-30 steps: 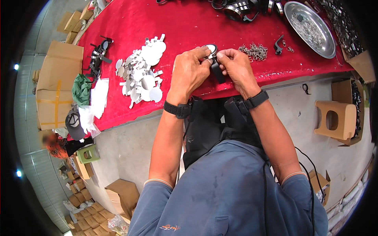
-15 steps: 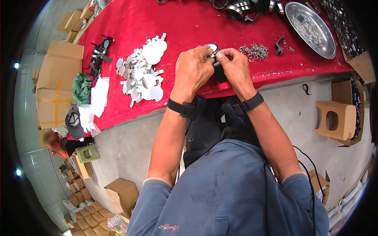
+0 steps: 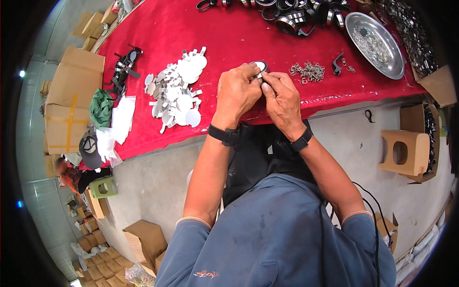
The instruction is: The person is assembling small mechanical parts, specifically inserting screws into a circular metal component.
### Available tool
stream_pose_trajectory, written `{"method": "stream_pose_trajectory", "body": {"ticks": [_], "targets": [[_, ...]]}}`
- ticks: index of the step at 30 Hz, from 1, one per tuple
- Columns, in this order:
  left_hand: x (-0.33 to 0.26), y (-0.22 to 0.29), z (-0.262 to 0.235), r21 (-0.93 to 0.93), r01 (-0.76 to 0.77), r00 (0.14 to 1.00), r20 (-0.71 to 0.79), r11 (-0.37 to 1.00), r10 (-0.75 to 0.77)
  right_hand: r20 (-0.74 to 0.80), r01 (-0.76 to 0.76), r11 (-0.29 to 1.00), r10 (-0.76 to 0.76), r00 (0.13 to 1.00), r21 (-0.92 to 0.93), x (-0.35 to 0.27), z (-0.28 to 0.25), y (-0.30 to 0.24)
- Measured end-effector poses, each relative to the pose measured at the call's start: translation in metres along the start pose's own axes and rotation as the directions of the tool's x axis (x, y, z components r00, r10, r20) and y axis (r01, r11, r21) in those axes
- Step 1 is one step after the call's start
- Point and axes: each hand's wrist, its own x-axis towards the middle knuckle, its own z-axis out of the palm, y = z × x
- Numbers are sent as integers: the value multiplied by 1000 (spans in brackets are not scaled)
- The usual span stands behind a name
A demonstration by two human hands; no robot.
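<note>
Above the front edge of the red-covered table, a round part with a black rim and a whitish face (image 3: 260,66) is held between my two hands. My left hand (image 3: 238,91) is closed on its left side, fingers bent over the face. At its near right edge, the thumb and fingers of my right hand (image 3: 283,100) are pinched together, covering much of the part. To the left lies a heap of flat silvery discs with tabs (image 3: 180,95). Small wire clips (image 3: 308,71) are piled right of my hands, beside a curved black piece (image 3: 337,64).
An oval metal tray (image 3: 353,24) of small metal pieces stands at the far right. Black clamp-like parts with metal bands (image 3: 291,21) crowd the back edge. At the left are black parts (image 3: 125,67), a green cloth (image 3: 100,107) and a cap (image 3: 90,148). A brown stool (image 3: 416,143) stands at right.
My right hand has turned and lowered slightly, its fingers closer to my left. The black piece that hung between my hands is now hidden. The view has shifted a little.
</note>
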Motion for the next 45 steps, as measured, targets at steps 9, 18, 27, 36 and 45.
{"method": "stream_pose_trajectory", "body": {"ticks": [9,18,27,36,45], "targets": [[2,-3,-6,52,43,997,55,998,-46,-103,-66,938,32,994,-341,60,-109,13],[-3,-3,-8,18,15,999,44,1000,-16,-19,-197,408,402,916,-891,103,-183,50],[-13,-11,-10,29,-98,992,84,995,95,-149,-421,428,538,830,-799,109,-180,77],[-22,-24,12,-76,-89,996,-25,993,87,-181,-385,739,345,921,-554,91,-146,82],[-23,-21,5,-167,-38,999,10,985,40,113,33,486,137,984,-873,75,-157,61]]}}
